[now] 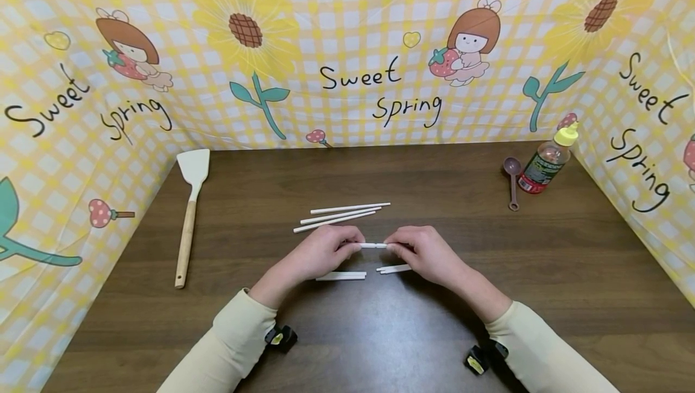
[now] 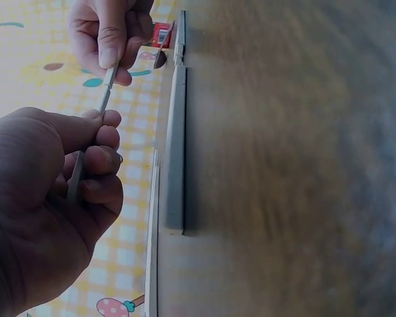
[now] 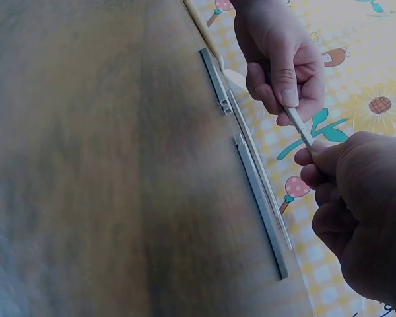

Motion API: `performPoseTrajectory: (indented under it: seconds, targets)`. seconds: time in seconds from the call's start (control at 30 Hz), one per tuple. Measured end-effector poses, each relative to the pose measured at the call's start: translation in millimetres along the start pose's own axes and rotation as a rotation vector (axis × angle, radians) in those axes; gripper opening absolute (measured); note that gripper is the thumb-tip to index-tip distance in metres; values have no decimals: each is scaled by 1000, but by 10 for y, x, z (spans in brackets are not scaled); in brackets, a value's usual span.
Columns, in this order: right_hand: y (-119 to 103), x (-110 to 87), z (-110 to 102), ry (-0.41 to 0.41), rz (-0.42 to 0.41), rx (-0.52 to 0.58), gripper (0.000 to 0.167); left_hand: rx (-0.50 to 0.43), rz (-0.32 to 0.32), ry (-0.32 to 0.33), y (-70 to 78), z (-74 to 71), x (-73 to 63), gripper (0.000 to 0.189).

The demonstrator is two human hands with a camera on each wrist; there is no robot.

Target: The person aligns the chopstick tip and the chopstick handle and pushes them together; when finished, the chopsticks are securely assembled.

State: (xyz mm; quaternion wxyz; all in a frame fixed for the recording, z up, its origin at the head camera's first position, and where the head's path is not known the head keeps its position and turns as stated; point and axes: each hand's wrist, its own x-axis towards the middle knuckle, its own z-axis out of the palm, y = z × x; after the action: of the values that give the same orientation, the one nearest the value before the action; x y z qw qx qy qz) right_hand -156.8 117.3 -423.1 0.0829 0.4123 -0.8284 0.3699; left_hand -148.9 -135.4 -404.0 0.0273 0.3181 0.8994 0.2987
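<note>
My left hand (image 1: 331,249) and right hand (image 1: 426,254) each pinch an end of a white chopstick (image 1: 367,246) between thumb and fingers, above the table's middle. A small gap or joint shows between the hands, where its two lengths meet nearly in line. In the left wrist view the thicker part (image 2: 75,178) runs back into the left palm. Below the left hand lie short, thick chopstick pieces (image 1: 342,276). Thinner pieces (image 1: 392,270) lie under the right hand, partly hidden by it. Three whole chopsticks (image 1: 341,215) lie side by side just beyond the left hand.
On the left lies a white spatula (image 1: 187,224) with a wooden handle. A brown measuring spoon (image 1: 513,183) rests at the back right, beside a bottle (image 1: 545,166) with a yellow cap. Patterned cloth (image 1: 347,37) walls the wooden table (image 1: 434,345) at the back and sides.
</note>
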Motion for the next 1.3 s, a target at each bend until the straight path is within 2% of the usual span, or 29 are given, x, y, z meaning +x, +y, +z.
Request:
performPoseTrajectory:
  seconds: [1.3]
  targets:
    - [-22,-5,2,5,7,20,3,0,4,-11,42,-9,-10,3]
